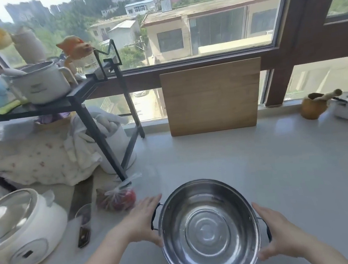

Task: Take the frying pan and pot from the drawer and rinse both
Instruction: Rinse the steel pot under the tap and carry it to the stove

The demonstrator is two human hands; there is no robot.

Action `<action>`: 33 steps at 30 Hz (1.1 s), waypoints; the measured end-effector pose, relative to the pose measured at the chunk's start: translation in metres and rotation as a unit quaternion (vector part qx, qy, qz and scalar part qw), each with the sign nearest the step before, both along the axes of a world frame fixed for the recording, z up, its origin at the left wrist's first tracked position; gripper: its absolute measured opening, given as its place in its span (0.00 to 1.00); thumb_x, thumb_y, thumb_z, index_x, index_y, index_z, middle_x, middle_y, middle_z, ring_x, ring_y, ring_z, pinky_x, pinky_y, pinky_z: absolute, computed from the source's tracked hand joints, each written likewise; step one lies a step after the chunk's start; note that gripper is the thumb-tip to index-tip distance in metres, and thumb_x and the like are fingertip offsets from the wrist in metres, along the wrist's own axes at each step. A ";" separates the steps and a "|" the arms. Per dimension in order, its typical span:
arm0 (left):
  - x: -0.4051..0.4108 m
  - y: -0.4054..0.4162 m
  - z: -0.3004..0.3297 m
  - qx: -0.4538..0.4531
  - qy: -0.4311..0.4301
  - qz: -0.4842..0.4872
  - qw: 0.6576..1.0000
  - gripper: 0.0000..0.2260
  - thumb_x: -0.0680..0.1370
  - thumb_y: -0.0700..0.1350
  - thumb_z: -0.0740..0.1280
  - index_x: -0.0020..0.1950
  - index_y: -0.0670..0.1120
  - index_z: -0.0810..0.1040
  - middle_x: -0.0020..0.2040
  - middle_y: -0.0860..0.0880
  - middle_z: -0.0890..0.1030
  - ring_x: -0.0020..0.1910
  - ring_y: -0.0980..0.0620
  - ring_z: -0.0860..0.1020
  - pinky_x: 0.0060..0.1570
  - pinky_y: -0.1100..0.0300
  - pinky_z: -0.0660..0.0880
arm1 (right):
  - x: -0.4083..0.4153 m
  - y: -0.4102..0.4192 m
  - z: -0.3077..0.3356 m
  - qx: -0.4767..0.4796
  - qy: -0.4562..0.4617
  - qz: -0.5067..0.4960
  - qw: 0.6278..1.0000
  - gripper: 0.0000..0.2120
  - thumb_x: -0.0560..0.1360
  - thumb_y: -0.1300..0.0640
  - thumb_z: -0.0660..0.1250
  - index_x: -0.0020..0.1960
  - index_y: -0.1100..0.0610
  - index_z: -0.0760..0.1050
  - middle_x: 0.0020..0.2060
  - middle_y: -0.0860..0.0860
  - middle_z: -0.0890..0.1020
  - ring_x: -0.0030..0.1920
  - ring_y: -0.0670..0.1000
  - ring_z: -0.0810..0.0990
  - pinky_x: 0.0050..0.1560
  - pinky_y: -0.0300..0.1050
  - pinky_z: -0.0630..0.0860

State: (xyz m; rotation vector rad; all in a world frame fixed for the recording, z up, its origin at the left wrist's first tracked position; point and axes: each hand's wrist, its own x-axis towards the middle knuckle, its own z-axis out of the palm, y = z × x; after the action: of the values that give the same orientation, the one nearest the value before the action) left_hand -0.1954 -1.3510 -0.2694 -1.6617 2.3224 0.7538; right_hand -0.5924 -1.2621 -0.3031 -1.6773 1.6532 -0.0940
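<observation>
Hiding pot (pixel 209 228) handles: both hands

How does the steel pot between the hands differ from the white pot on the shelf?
The steel pot is shiny, wide and shallow; the white pot is matte, narrower and deeper. The steel pot sits low on the counter; the white pot stands up on the black shelf. Both are round.

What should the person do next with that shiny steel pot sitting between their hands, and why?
Probably close both hands on the handles and lift. The pot sits on the counter, looking empty and dry, so rinsing seems undone. The left hand and right hand flank it with straight fingers beside its black handles, gripping nothing yet. No sink or frying pan shows here.
</observation>
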 end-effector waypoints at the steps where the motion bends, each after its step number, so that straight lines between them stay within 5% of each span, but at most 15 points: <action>1: 0.003 -0.004 -0.004 0.009 -0.004 -0.011 1.000 0.65 0.55 0.71 0.77 0.81 0.54 0.41 0.80 0.55 0.49 0.79 0.53 0.46 0.77 0.54 0.48 | -0.001 -0.002 -0.003 -0.005 -0.010 0.009 1.000 0.64 0.55 0.37 0.78 0.77 0.41 0.39 0.71 0.36 0.54 0.76 0.44 0.52 0.73 0.39 0.56; 4: 0.007 -0.014 -0.013 0.032 -0.003 -0.043 0.999 0.69 0.49 0.76 0.73 0.80 0.57 0.39 0.81 0.55 0.47 0.79 0.55 0.44 0.78 0.55 0.47 | -0.004 -0.004 -0.009 -0.001 -0.034 0.019 0.999 0.66 0.54 0.37 0.79 0.77 0.40 0.37 0.73 0.36 0.55 0.75 0.40 0.54 0.72 0.36 0.56; 9: 0.002 -0.017 -0.014 0.054 0.025 -0.085 0.995 0.69 0.51 0.72 0.75 0.80 0.54 0.37 0.80 0.56 0.46 0.78 0.58 0.43 0.76 0.63 0.44 | -0.003 0.001 -0.014 -0.002 -0.084 0.011 0.996 0.68 0.53 0.35 0.81 0.74 0.33 0.33 0.71 0.34 0.57 0.73 0.34 0.57 0.74 0.40 0.60; 13: -0.001 -0.020 -0.015 0.058 0.031 -0.101 0.993 0.68 0.57 0.64 0.80 0.79 0.51 0.34 0.79 0.53 0.45 0.78 0.56 0.43 0.75 0.65 0.44 | 0.000 0.003 -0.010 0.006 -0.078 0.017 0.997 0.69 0.53 0.37 0.81 0.74 0.36 0.31 0.64 0.35 0.61 0.66 0.33 0.62 0.69 0.33 0.62; 20: -0.020 -0.026 0.004 -0.001 0.019 -0.144 0.989 0.71 0.52 0.76 0.73 0.79 0.54 0.32 0.76 0.58 0.52 0.75 0.59 0.51 0.73 0.65 0.54 | -0.011 0.001 0.010 -0.043 -0.073 0.016 0.996 0.69 0.56 0.37 0.81 0.74 0.40 0.30 0.59 0.45 0.64 0.63 0.43 0.64 0.69 0.31 0.59; 24: -0.071 -0.053 0.034 -0.026 0.017 -0.189 0.982 0.71 0.50 0.77 0.72 0.78 0.55 0.31 0.77 0.58 0.50 0.77 0.57 0.51 0.73 0.60 0.59 | -0.049 0.003 0.035 -0.076 -0.070 -0.020 0.994 0.68 0.58 0.46 0.83 0.74 0.42 0.30 0.60 0.48 0.64 0.60 0.42 0.63 0.59 0.18 0.53; 30: -0.201 -0.084 0.064 -0.077 0.024 -0.292 0.953 0.71 0.49 0.78 0.71 0.79 0.54 0.34 0.75 0.58 0.54 0.75 0.57 0.53 0.72 0.61 0.59 | -0.141 0.047 0.061 -0.097 -0.052 -0.135 0.985 0.69 0.57 0.47 0.84 0.75 0.40 0.31 0.61 0.48 0.64 0.60 0.40 0.61 0.57 0.16 0.52; 33: -0.286 -0.083 0.072 -0.084 0.034 -0.347 0.933 0.71 0.50 0.77 0.72 0.79 0.54 0.34 0.74 0.58 0.55 0.75 0.58 0.52 0.72 0.63 0.56 | -0.201 0.085 0.070 -0.092 -0.045 -0.207 0.973 0.70 0.57 0.47 0.84 0.75 0.38 0.31 0.63 0.46 0.63 0.64 0.40 0.60 0.62 0.24 0.54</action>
State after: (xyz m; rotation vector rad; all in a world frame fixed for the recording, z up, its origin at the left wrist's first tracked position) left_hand -0.4811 -1.4337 -0.1969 -0.7382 2.8039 0.4659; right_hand -0.7931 -1.1774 -0.2333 -1.4092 1.9488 -0.5322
